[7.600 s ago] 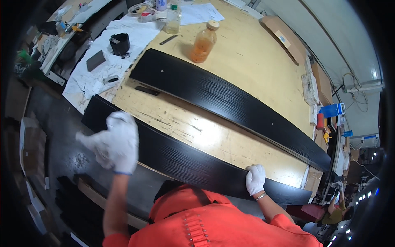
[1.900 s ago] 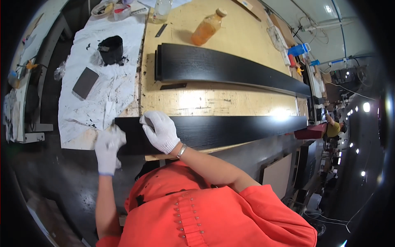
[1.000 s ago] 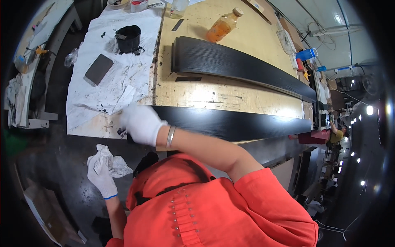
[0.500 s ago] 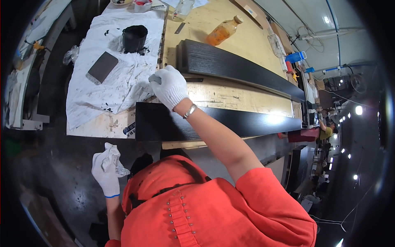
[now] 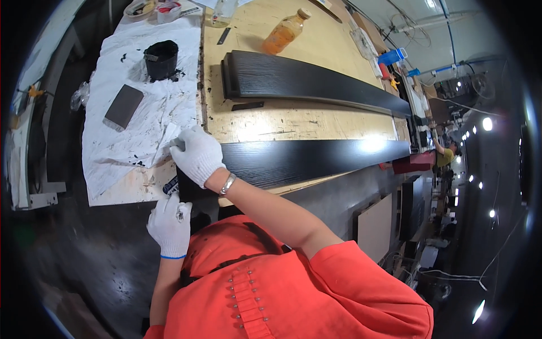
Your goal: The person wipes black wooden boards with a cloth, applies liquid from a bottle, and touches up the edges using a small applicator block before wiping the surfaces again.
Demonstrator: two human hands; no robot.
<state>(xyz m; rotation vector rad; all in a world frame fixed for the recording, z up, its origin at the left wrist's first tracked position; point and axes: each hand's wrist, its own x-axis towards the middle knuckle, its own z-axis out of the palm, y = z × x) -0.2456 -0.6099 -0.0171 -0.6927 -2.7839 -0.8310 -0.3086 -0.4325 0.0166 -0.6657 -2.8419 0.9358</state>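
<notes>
Your gloves [image 5: 200,155]: matt knit cloth. Your near board [image 5: 299,161]: grained, black, satin sheen. Your desk [image 5: 316,123]: scuffed, wood-like, glossy.

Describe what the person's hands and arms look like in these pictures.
The left hand wears a white knit glove edged in blue at the wrist. The right hand wears a white glove too, with a silver band around that wrist. The right sleeve is red and short.
</notes>
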